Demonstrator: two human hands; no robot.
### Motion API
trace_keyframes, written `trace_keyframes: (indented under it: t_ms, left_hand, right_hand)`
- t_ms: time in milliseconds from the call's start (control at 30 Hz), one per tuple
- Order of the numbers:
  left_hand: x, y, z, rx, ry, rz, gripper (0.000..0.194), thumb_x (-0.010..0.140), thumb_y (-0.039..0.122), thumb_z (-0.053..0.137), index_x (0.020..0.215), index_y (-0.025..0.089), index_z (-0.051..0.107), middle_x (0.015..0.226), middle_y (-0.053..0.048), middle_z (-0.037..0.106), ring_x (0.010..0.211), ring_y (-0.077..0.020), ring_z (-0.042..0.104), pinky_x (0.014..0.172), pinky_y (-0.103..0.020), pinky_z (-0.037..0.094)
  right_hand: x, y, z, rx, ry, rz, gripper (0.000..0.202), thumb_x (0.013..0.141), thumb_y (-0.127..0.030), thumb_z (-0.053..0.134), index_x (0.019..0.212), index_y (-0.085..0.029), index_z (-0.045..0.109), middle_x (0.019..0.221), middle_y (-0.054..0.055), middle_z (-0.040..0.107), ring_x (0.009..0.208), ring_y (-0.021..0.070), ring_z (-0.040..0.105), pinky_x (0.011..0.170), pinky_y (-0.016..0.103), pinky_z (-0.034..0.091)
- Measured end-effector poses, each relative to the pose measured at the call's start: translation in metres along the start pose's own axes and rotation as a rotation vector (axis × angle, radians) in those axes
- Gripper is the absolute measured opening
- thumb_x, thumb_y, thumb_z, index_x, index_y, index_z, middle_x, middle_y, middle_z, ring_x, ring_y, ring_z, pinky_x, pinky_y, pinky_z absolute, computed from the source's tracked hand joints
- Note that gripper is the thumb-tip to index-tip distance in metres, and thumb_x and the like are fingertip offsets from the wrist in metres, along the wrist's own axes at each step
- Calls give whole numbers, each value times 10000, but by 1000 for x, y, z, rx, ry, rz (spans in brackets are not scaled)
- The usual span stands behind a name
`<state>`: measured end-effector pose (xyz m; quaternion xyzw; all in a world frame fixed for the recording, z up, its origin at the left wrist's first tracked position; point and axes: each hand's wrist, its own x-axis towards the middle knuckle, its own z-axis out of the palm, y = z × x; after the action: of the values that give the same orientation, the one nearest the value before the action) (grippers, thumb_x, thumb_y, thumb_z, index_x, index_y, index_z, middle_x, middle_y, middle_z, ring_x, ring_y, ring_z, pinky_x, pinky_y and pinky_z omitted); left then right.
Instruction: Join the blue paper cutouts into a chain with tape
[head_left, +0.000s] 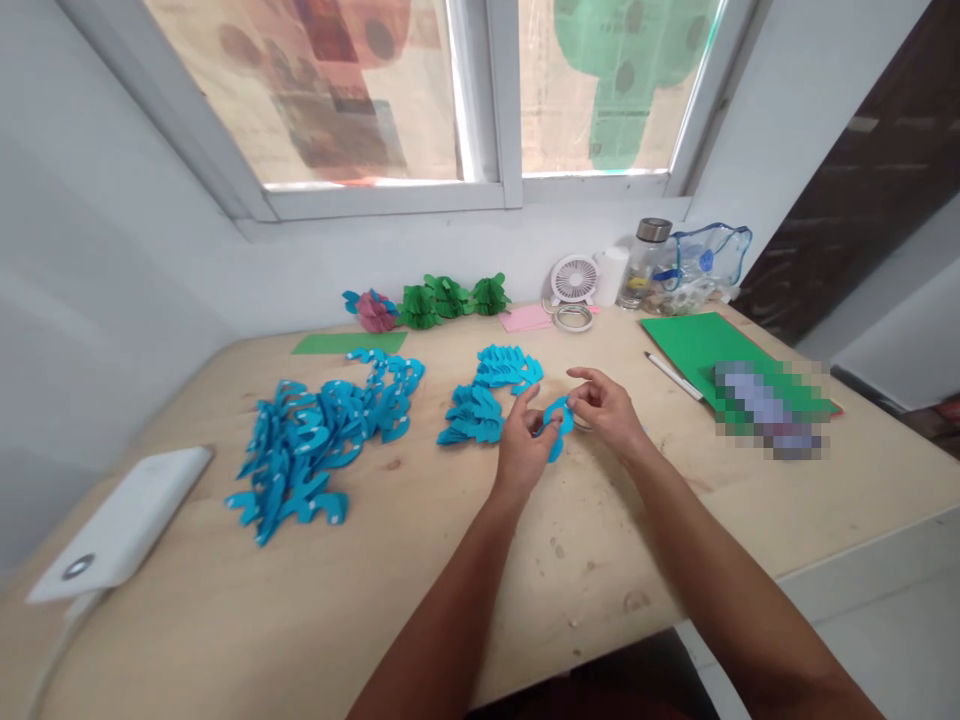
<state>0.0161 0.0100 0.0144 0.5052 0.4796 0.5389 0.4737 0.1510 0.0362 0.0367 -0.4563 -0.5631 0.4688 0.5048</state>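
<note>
- The left hand point(523, 440) has its thumb and fingers closed on a curved blue paper piece point(556, 445), at the piece's left side.
- The right hand point(604, 408) pinches the same piece at its upper right edge, thumb and fingertips together.
- The blue paper piece is between the two hands, above the middle of the wooden table point(420, 590).
- Just left of the hands are two fanned blue paper bundles, the near one point(472, 415) just beside the left hand and the other point(510, 367) a bit farther back.
- Farther left spreads a large loose pile of blue paper point(300, 440) with small white patches.
- Behind the pile lies a green paper strip point(350, 344).
- Along the far wall stand a pink and blue paper flower point(375, 311) and three green paper flowers point(452, 298).
- To their right are pink paper point(526, 319), a small white fan point(575, 279), a bottle point(646, 265) and a clear bag point(709, 265).
- On the right, a pen point(673, 376) lies beside a green sheet point(720, 350).
- A white device point(127, 525) with a cable lies at the near left.
</note>
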Motion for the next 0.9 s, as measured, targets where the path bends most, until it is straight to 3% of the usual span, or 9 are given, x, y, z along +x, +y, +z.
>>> trace_keyframes:
  t_ms: [133, 400, 633, 900]
  left_hand:
    - [0, 3, 0, -35, -32, -56, 564, 637, 151, 627, 1190, 138, 519, 523, 79, 435, 517, -72, 424, 510, -183, 329]
    - [3, 3, -2, -118, 109, -78, 538, 610, 109, 614, 1142, 156, 550, 639, 22, 571, 592, -96, 520, 552, -194, 398]
    - [3, 6, -6, -106, 156, -60, 513, 629, 114, 606, 1138, 141, 543, 652, 7, 601, 601, -100, 539, 540, -184, 402]
    - [5, 6, -7, -132, 143, -42, 530, 628, 122, 605, 1155, 157, 561, 881, -56, 642, 706, -128, 588, 578, -209, 449]
  right_hand:
    - [1, -1, -3, -9, 41, -5, 412, 640, -221, 599, 1039, -151, 522, 622, -38, 564, 541, 100, 496, 528, 237, 376]
    - [0, -6, -3, 39, 116, -25, 262, 677, -277, 604, 911, -165, 570, 648, -23, 571, 575, 100, 514, 562, 233, 386]
    - [-7, -7, 4, -56, -290, 47, 122, 725, -281, 571, 719, -160, 588, 570, -28, 555, 521, 87, 474, 517, 216, 349]
    - [-4, 5, 5, -171, -337, 48, 129, 732, -279, 545, 686, -166, 587, 570, -19, 559, 511, 89, 453, 486, 209, 319]
